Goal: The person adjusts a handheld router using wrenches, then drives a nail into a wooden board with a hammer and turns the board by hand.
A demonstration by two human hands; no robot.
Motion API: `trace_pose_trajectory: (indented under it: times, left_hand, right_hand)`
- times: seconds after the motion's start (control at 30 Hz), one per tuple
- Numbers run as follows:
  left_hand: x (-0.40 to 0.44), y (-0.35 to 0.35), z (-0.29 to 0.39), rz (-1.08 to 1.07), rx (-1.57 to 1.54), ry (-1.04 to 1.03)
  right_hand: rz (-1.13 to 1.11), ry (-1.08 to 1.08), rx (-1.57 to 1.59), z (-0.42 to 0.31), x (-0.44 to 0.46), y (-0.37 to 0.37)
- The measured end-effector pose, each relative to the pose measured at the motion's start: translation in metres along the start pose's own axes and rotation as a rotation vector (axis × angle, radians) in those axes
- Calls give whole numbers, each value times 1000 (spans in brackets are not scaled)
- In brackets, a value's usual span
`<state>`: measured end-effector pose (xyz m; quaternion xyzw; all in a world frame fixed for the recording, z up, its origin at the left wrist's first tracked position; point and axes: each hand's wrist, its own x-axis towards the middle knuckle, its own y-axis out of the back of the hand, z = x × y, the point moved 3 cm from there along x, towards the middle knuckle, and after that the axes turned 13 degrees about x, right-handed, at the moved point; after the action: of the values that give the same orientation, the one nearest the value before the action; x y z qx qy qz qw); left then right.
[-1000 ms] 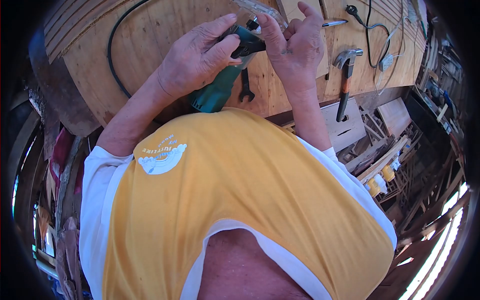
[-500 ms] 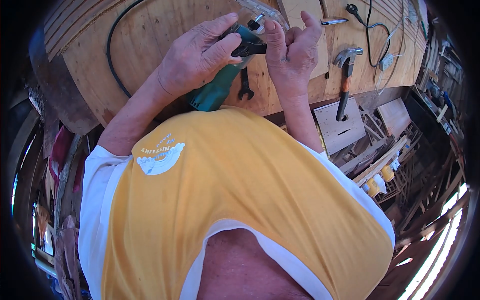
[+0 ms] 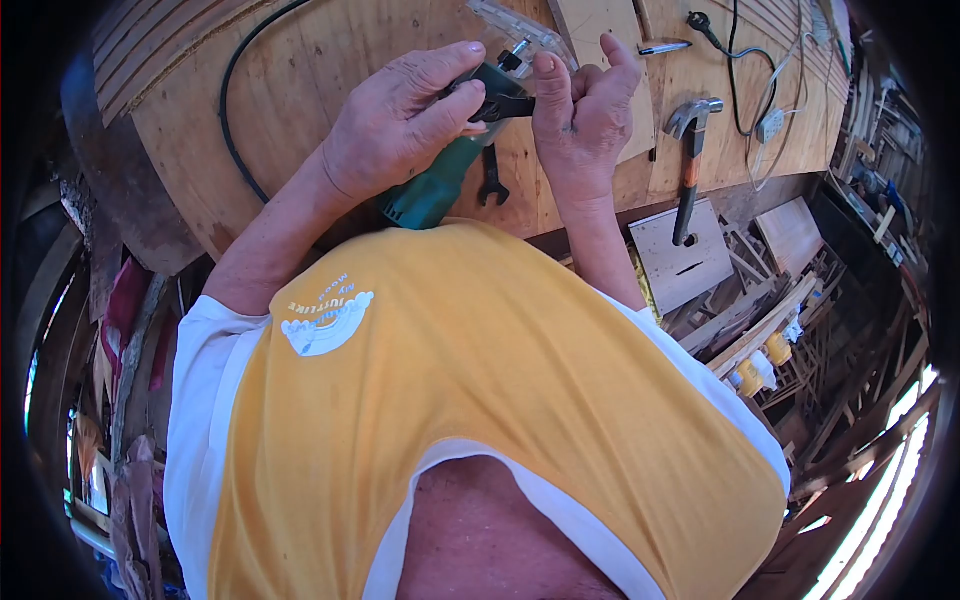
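A green power tool (image 3: 436, 188) with a clear plastic base (image 3: 522, 32) lies against my yellow shirt at the bench's near edge. My left hand (image 3: 400, 120) is closed round the tool's upper part, where a black wrench (image 3: 512, 106) crosses it; the fingers partly hide the wrench's near end. Close to the wrench's far end is my right hand (image 3: 588, 115), thumb and forefinger raised and the other fingers curled. Its palm side shows nothing held. Below the tool's head, a second dark wrench (image 3: 491, 180) lies on the wood.
On the wooden bench (image 3: 310, 75), a claw hammer (image 3: 690, 165) hangs over the front edge at right. Beyond it are a pen (image 3: 665, 47), a black plug (image 3: 703, 22) with cable and a white socket (image 3: 770, 126). Wood scraps (image 3: 740, 310) fill the space below right.
My right hand has drawn its thumb and fingers back from the tool's head and turned slightly. The left hand keeps its grip, with little movement.
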<state>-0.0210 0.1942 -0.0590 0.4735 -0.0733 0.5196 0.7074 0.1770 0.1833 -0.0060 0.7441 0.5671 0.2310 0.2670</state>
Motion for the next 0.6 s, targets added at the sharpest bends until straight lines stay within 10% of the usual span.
trace_pose_trajectory:
  times: [0.6]
  left_hand:
    - [1,-2,-1,29,-45,27]
  right_hand:
    - [-55,-127,112,11,-17,-5]
